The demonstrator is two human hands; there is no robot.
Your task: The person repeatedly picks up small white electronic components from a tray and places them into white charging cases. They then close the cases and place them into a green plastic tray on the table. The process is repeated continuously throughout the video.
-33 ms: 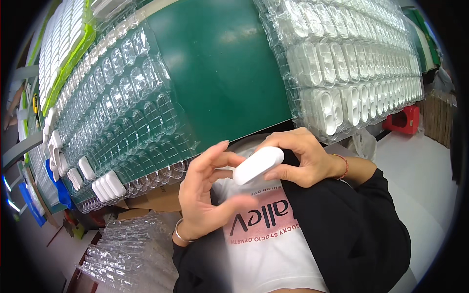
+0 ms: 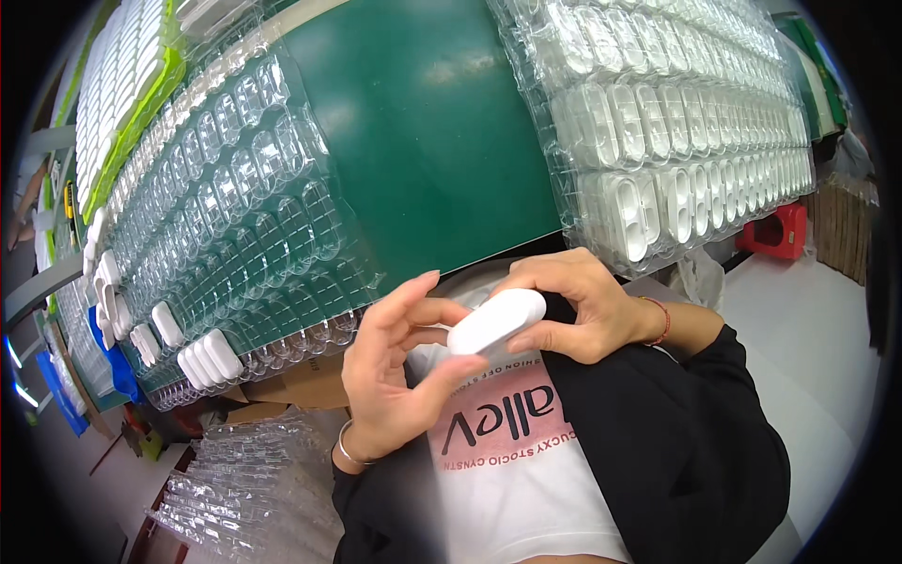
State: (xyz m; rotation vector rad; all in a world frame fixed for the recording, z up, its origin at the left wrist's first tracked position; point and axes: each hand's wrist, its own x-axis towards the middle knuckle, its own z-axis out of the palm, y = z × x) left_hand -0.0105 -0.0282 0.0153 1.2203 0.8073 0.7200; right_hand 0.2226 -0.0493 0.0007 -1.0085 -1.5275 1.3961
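In front of my chest I hold a smooth, white, rounded earphone case (image 2: 496,321), tilted with its right end higher. My right hand (image 2: 583,310) pinches its right end between thumb and fingers. My left hand (image 2: 399,371) is curled round the left end, fingers behind it and thumb at its lower edge. At the left table edge a short row of similar white cases (image 2: 209,359) stands on a clear plastic tray (image 2: 258,216) whose other pockets are mostly unfilled. One more white case (image 2: 167,323) lies beside that row.
On the right, a clear tray (image 2: 575,188) holds rows of open white case shells (image 2: 631,218). A green tabletop (image 2: 423,141) lies between the trays. Stacked clear trays (image 2: 254,479) stand below left. A red plastic stool (image 2: 776,231) is at the right.
My left thumb has moved up to the lower edge of the case. The case has turned slightly in my fingers, while my right hand has hardly moved.
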